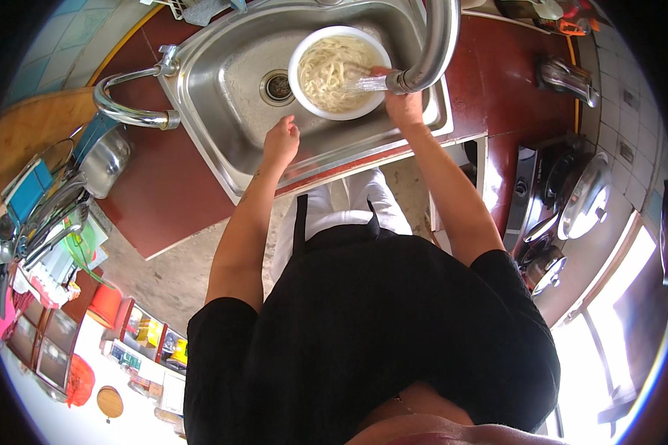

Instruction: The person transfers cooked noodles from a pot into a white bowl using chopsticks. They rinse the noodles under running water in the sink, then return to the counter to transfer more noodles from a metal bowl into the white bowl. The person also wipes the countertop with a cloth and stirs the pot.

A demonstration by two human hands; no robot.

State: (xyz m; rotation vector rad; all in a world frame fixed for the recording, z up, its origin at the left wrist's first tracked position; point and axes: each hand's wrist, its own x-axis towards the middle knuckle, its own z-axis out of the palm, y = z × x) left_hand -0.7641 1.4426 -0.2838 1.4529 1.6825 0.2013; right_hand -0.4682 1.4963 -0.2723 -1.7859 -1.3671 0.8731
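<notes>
A white bowl point(296, 83) of pale noodles point(334, 69) in cloudy water sits in the stainless steel sink point(245, 61), right of the drain point(277, 88). Water point(367, 84) pours into it from a thick metal faucet point(417, 78). My right hand point(405, 108) is at the bowl's right rim, its fingers reaching over or into the bowl. The faucet and the stream partly cover those fingers, so their grip is unclear. My left hand point(282, 139) hovers over the sink's near side, left of the bowl. It holds nothing, with fingers loosely bent and apart.
A second curved faucet point(136, 117) arches over the dark red counter point(161, 183) at left. Beside it stand a metal basin point(106, 161) and several utensils point(55, 222). At right are a gas stove point(526, 189), a pan with a metal lid point(584, 197) and a metal pitcher point(568, 80).
</notes>
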